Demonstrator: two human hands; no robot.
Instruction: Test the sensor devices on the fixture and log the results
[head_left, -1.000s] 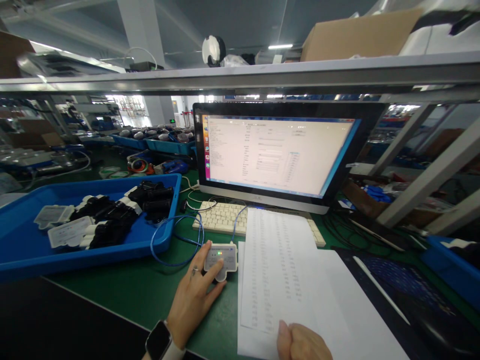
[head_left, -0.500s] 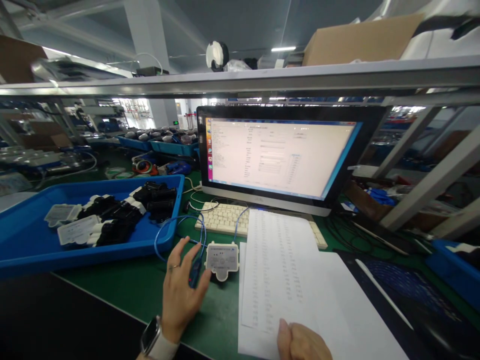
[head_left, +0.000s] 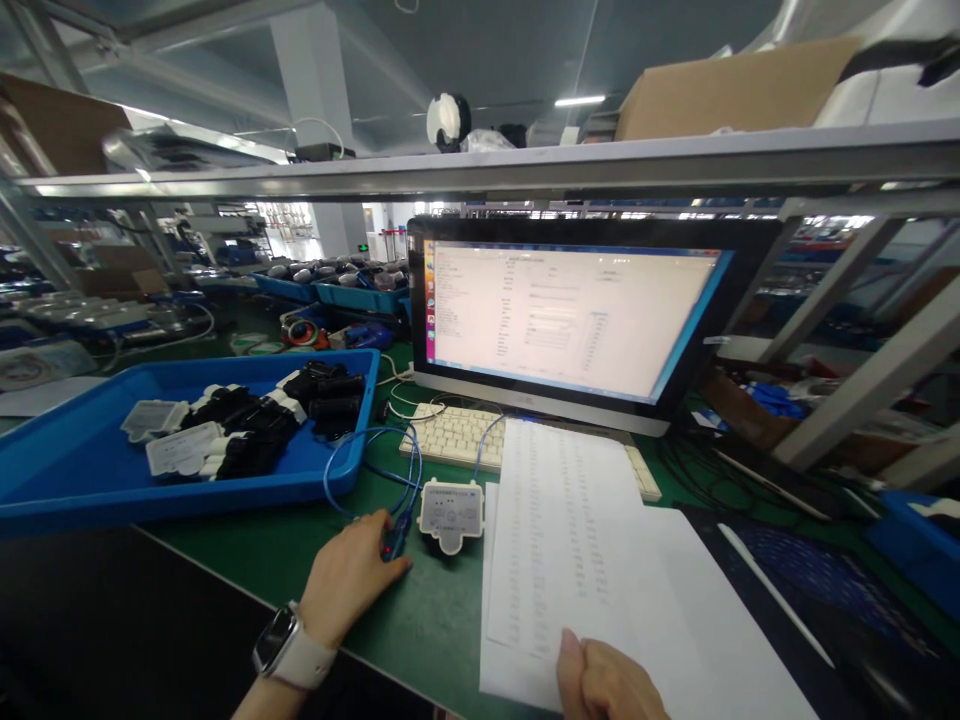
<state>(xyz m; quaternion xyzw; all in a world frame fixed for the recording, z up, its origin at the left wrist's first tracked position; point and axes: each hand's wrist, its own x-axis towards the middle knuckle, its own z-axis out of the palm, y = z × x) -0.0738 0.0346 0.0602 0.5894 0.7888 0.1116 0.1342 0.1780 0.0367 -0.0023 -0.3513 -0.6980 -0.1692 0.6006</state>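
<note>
My left hand [head_left: 358, 565], with a watch on its wrist, is low over the green bench. Its fingertips are at the left side of a small dark-blue device [head_left: 396, 538] with a red light, and the thumb stays apart on the near side. A blue cable [head_left: 415, 470] runs from this device. Just right of it lies a white module with a printed label [head_left: 451, 512]. My right hand [head_left: 611, 682] is closed, thumb against curled fingers, over the lower edge of printed sheets [head_left: 555, 540]; anything inside it is hidden.
A blue tray [head_left: 67, 505] with black and white parts stands at left. Behind are a cream keyboard [head_left: 457, 435] and a lit monitor [head_left: 570, 310]. A white pen [head_left: 776, 595] and a dark mouse [head_left: 885, 675] lie at right. A shelf [head_left: 525, 175] crosses overhead.
My left hand has come down and closer to the small blue device, its raised fingers now lowered and curled. The right hand stays over the sheets. The view has shifted slightly.
</note>
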